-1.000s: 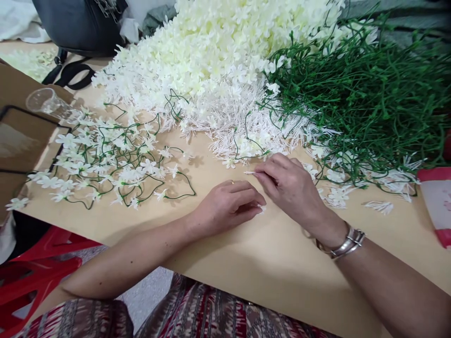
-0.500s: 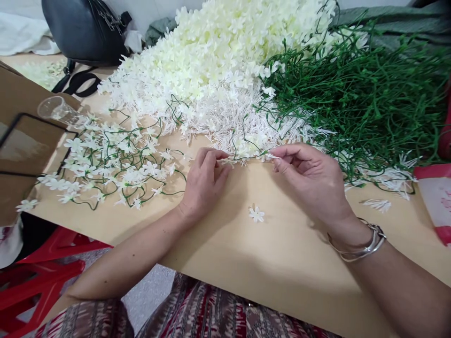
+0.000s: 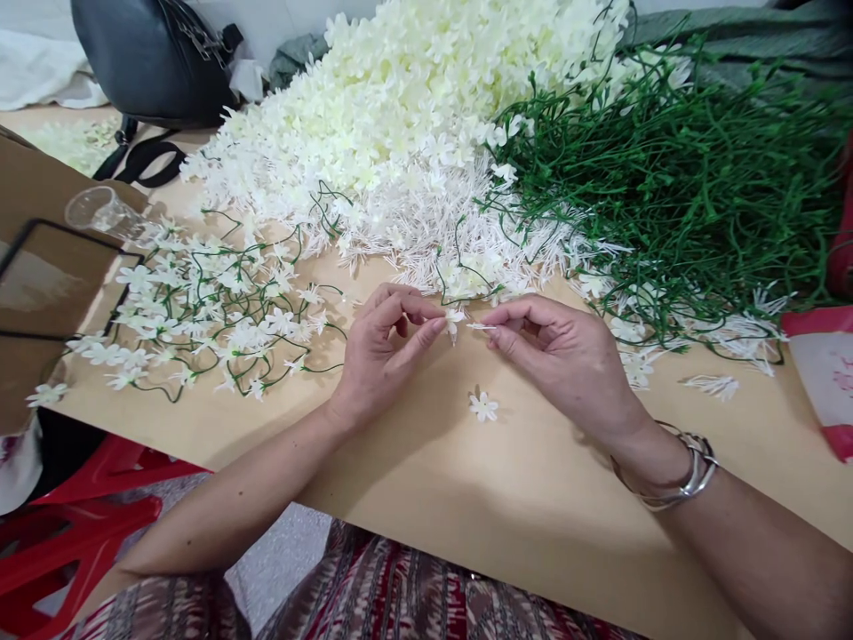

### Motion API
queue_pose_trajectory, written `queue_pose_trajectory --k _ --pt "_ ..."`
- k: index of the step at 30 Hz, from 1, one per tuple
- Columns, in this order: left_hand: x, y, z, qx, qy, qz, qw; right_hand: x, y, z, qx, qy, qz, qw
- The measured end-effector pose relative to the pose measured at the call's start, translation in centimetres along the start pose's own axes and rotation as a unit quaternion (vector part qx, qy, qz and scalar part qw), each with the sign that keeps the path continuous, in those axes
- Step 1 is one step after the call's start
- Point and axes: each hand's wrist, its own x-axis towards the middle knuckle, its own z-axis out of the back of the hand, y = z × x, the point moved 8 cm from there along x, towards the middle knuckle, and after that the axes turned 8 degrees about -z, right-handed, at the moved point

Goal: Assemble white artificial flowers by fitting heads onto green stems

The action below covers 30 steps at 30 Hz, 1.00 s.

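My left hand (image 3: 379, 351) pinches a small white artificial flower (image 3: 455, 318) between thumb and forefinger. Facing it, my right hand (image 3: 566, 356) pinches a thin white stamen piece (image 3: 481, 326), its tip a short gap from the flower. One finished white flower (image 3: 483, 407) lies loose on the tan tabletop (image 3: 520, 498) just below both hands. Behind the hands rises a big heap of cream and white flower parts (image 3: 413, 116). A silver bangle (image 3: 686, 476) sits on my right wrist.
A pile of green plastic stems (image 3: 686, 178) fills the back right. Assembled flowers on green stems (image 3: 213, 302) lie at left, beside a clear plastic cup (image 3: 99, 212) and a cardboard box (image 3: 40, 267). A black bag (image 3: 150, 58) sits far left, a red-edged packet (image 3: 826, 373) at right.
My left hand let a finished flower drop onto the table, reached into the pile and came back with a new flower. My right hand picked up a stamen piece and brought it toward the flower.
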Motion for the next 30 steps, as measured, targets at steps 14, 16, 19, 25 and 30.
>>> queue_pose_trajectory --k 14,16,19,25,30 --pt "-1.2 1.0 -3.0 -0.249 0.009 0.126 0.96 -0.1 -1.2 -1.2 0.103 0.025 -0.05 0.993" --pt "-1.3 1.1 -3.1 -0.268 0.007 0.147 0.952 -0.1 -1.3 -1.4 0.109 0.036 -0.054 0.992" --pt "-1.2 1.1 -3.3 -0.287 0.002 0.158 0.945 -0.2 -1.3 -1.5 0.099 0.051 -0.049 0.993" --pt "-1.0 1.0 -3.8 -0.328 0.021 0.169 0.929 -0.3 -0.4 -0.8 0.064 0.008 0.001 0.998" --pt "-0.9 1.5 -3.5 -0.335 0.009 0.197 0.921 -0.1 0.0 -0.9 0.113 0.016 -0.013 0.993"
